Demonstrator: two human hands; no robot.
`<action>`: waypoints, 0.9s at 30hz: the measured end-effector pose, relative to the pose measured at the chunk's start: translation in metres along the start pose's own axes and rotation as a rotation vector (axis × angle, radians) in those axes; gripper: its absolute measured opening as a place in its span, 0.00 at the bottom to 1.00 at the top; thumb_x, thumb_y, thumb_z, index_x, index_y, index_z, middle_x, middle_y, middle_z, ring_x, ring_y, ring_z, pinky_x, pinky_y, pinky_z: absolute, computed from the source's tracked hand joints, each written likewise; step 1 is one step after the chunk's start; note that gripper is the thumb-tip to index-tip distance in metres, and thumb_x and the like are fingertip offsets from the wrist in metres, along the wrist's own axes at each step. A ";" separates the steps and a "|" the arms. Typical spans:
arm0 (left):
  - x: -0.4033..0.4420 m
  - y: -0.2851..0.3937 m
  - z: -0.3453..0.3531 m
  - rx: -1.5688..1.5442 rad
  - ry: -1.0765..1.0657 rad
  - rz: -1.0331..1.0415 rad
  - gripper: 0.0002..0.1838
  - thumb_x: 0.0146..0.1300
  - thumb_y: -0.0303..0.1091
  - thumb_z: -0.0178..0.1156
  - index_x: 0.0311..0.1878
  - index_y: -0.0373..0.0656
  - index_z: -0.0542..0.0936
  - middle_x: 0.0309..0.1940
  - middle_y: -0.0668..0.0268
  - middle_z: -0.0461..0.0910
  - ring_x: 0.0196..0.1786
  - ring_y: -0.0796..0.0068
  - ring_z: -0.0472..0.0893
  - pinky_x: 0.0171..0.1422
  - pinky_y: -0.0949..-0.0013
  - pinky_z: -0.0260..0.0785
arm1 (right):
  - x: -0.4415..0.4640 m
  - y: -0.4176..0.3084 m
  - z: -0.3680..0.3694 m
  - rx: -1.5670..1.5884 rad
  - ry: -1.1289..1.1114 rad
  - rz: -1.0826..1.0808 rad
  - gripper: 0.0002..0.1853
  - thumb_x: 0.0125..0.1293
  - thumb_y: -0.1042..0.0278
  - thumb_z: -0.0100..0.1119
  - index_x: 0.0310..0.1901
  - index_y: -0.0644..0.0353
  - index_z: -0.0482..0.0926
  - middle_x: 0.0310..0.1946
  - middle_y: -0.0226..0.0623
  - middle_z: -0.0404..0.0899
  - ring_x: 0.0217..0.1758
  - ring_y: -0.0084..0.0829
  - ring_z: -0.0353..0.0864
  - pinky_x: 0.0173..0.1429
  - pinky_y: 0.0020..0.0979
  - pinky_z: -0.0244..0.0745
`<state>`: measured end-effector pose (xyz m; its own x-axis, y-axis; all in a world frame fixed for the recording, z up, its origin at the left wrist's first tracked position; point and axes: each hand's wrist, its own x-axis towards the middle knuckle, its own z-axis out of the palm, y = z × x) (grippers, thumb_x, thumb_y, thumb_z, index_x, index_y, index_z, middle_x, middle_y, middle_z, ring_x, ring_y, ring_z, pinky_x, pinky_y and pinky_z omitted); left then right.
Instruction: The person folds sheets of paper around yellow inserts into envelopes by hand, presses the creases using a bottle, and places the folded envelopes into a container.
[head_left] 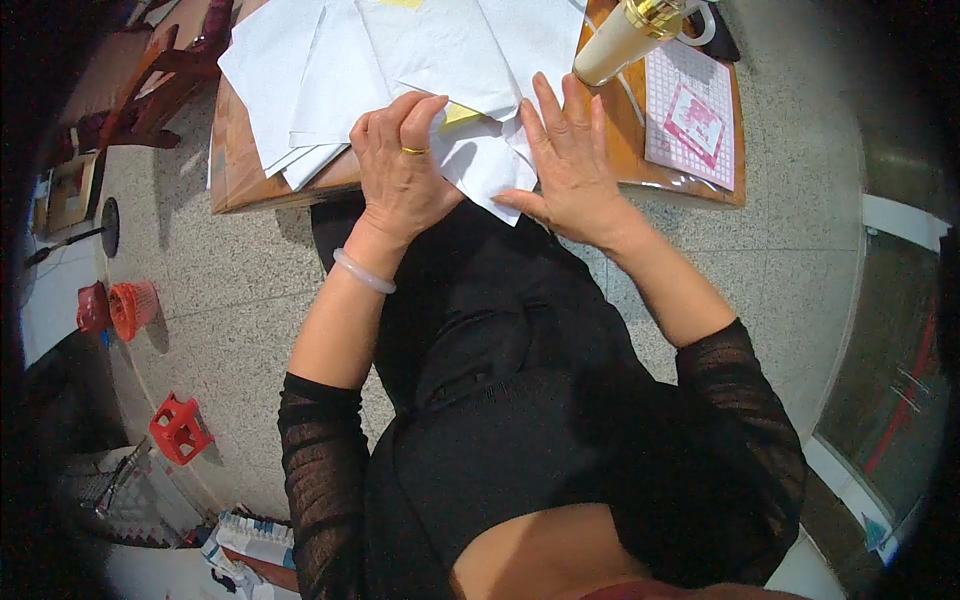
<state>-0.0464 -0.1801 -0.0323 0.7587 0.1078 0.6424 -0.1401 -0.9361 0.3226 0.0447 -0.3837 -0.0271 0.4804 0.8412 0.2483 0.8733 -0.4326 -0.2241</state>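
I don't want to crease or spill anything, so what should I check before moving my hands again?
1. Right hand open, thumb on the small white paper: ok.
2. Left hand's grip on that paper: cannot tell; its thumb is hidden.
3. Paper wholly on the table: not ok; a corner sticks out past the front edge.
4. Tumbler well away from the right fingertips: not ok; its base is right beside them.
5. Larger white sheets squared up: not ok; they lie fanned out.
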 end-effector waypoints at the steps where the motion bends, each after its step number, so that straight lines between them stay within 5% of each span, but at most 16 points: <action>1: 0.000 0.000 0.000 0.004 0.005 0.001 0.48 0.36 0.40 0.77 0.64 0.53 0.64 0.55 0.67 0.70 0.56 0.66 0.71 0.62 0.57 0.54 | 0.000 -0.005 0.003 0.004 0.007 0.011 0.56 0.59 0.29 0.59 0.72 0.75 0.57 0.79 0.51 0.38 0.82 0.57 0.30 0.77 0.66 0.27; 10: -0.001 0.000 0.000 -0.017 0.015 -0.002 0.47 0.36 0.37 0.76 0.64 0.54 0.64 0.55 0.67 0.70 0.55 0.65 0.71 0.62 0.57 0.55 | 0.010 -0.051 0.003 0.241 0.043 0.296 0.52 0.66 0.30 0.51 0.70 0.78 0.57 0.78 0.63 0.37 0.81 0.64 0.29 0.75 0.70 0.29; 16: -0.005 -0.006 0.005 0.001 0.034 -0.001 0.45 0.37 0.35 0.75 0.63 0.54 0.65 0.56 0.68 0.70 0.55 0.65 0.71 0.63 0.56 0.55 | 0.011 -0.034 -0.012 0.266 0.207 0.162 0.47 0.66 0.29 0.50 0.70 0.68 0.64 0.78 0.61 0.38 0.81 0.64 0.30 0.74 0.70 0.31; 23: -0.004 -0.003 -0.001 -0.021 -0.004 -0.028 0.43 0.45 0.46 0.76 0.64 0.50 0.65 0.58 0.63 0.71 0.59 0.63 0.70 0.62 0.57 0.56 | 0.017 -0.021 -0.010 0.043 0.044 0.044 0.43 0.61 0.26 0.54 0.70 0.51 0.70 0.80 0.52 0.39 0.81 0.62 0.29 0.75 0.69 0.30; 27: -0.004 -0.005 0.004 -0.013 0.032 -0.011 0.47 0.37 0.45 0.77 0.64 0.54 0.64 0.57 0.68 0.69 0.56 0.64 0.71 0.64 0.56 0.55 | 0.022 0.001 -0.019 0.044 0.050 -0.015 0.41 0.60 0.25 0.54 0.69 0.44 0.72 0.79 0.52 0.40 0.81 0.62 0.29 0.76 0.69 0.29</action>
<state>-0.0462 -0.1775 -0.0395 0.7393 0.1294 0.6608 -0.1403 -0.9302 0.3392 0.0576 -0.3716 -0.0037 0.4714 0.8298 0.2986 0.8767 -0.4041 -0.2612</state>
